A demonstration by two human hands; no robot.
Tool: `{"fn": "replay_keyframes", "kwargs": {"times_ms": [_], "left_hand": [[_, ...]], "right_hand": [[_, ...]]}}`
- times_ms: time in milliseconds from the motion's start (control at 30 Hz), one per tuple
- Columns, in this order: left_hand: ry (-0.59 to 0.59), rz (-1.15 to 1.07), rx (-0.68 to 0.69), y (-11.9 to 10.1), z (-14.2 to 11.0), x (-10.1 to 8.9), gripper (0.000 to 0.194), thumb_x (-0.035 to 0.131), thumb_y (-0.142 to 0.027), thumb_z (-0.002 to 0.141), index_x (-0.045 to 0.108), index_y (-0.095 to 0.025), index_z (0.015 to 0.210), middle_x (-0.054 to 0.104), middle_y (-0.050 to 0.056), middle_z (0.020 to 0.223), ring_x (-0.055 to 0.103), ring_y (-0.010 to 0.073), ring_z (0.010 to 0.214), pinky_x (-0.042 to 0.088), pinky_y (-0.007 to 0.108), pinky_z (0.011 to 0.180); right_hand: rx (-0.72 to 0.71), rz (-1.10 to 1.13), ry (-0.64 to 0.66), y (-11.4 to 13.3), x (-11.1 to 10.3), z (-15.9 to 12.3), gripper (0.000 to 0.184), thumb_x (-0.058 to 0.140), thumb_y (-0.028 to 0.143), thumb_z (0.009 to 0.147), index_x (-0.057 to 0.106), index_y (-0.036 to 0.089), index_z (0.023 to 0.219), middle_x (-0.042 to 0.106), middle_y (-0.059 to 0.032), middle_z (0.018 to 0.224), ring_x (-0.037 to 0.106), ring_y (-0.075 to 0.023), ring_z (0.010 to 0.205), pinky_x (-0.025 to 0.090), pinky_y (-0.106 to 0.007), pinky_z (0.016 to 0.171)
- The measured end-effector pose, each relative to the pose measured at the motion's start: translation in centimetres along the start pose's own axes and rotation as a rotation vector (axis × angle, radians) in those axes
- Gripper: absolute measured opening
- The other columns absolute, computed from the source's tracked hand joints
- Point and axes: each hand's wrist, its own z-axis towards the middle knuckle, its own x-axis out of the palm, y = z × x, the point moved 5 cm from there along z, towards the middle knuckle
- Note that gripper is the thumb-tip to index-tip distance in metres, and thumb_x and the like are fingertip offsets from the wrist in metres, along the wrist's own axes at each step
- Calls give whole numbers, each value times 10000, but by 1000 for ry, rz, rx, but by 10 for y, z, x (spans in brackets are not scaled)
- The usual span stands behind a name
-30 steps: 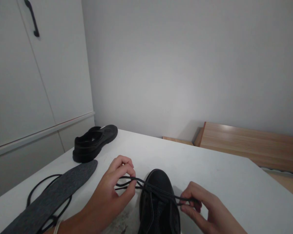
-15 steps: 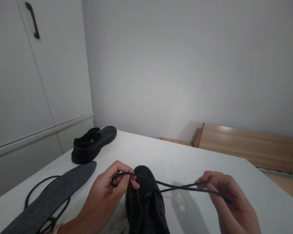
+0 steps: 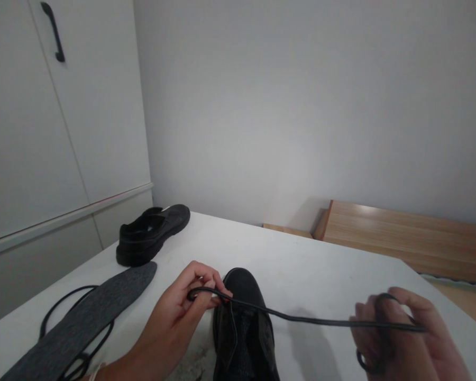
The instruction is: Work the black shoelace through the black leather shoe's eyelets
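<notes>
A black shoe (image 3: 244,328) stands on the white table (image 3: 321,275) at the bottom centre, toe pointing away from me. A black shoelace (image 3: 301,318) runs from it, stretched between both hands. My left hand (image 3: 182,312) pinches a loop of the lace just left of the shoe's toe. My right hand (image 3: 404,336), blurred, grips the other end far to the right, with the lace curled around its fingers.
A second black shoe (image 3: 153,234) sits at the table's far left. A grey insole (image 3: 83,320) lies at the left with another black lace (image 3: 61,307) looped around it. White cupboard doors (image 3: 43,132) stand on the left; a wooden board (image 3: 404,233) lies behind the table.
My right hand has pulled the lace farther to the right and lower, drawing it taut. The left hand keeps its loop near the toe.
</notes>
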Motion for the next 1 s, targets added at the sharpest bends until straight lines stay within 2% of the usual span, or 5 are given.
{"fn": "replay_keyframes", "kwargs": {"times_ms": [167,300,633,867,1000], "left_hand": [[23,69,-18,-3,0,1,223,583,-411,990,646,-211,915,744,43,888,706,208,904,546,302,824],[3,86,-12,-5,-1,2,229,580,-418,987,645,-218,897,737,35,870,691,202,879,534,287,803],[50,128,-9,-8,-5,8,218,587,-406,976,640,-217,881,732,44,885,676,207,864,526,287,789],[115,140,-30,-5,-4,7,233,546,-416,1006,647,-221,926,725,42,932,664,196,872,509,272,782],[99,121,-25,-4,-5,6,227,554,-411,1005,650,-223,923,723,38,931,667,198,895,504,270,795]], "right_hand": [[145,-473,516,-34,36,-10,322,726,517,848,602,220,844,470,56,626,459,-131,572,402,-224,509],[287,-509,796,-64,48,-26,324,651,528,891,624,205,880,507,43,661,489,-145,614,418,-254,583],[391,-493,774,-86,39,-33,322,654,543,867,562,234,879,505,39,737,512,-147,652,429,-240,587],[283,-489,638,-97,39,-41,337,613,520,861,523,208,772,475,33,687,440,-137,619,370,-265,578],[268,-440,665,-91,46,-43,301,649,458,830,481,219,756,411,48,698,364,-132,639,323,-265,573]]}}
